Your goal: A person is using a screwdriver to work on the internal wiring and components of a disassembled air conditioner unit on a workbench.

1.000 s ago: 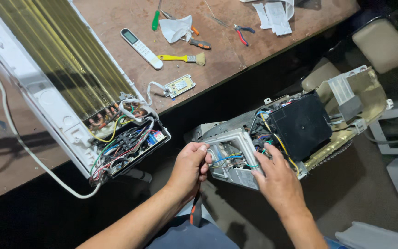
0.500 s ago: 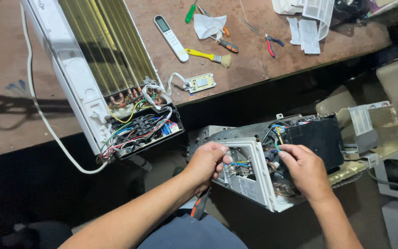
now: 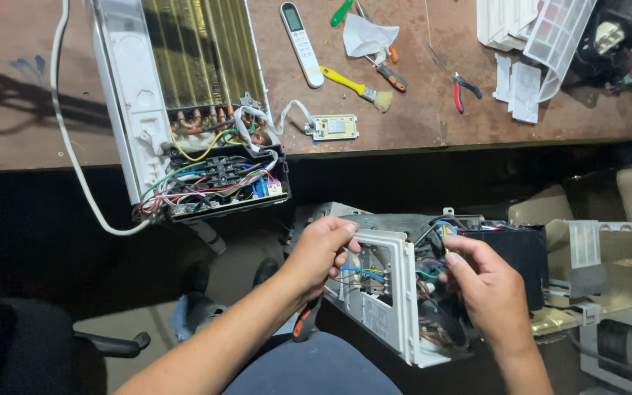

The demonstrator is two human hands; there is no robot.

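The left hand (image 3: 321,252) and right hand (image 3: 486,285) hold a white box of wires (image 3: 389,292) near the brown table (image 3: 418,117).

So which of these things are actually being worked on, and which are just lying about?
In hand:
left hand gripping the white frame of the opened unit
right hand at its wiring

Lying about on the bench:
remote control
yellow-handled brush
pliers
small circuit board
dismantled air-conditioner unit
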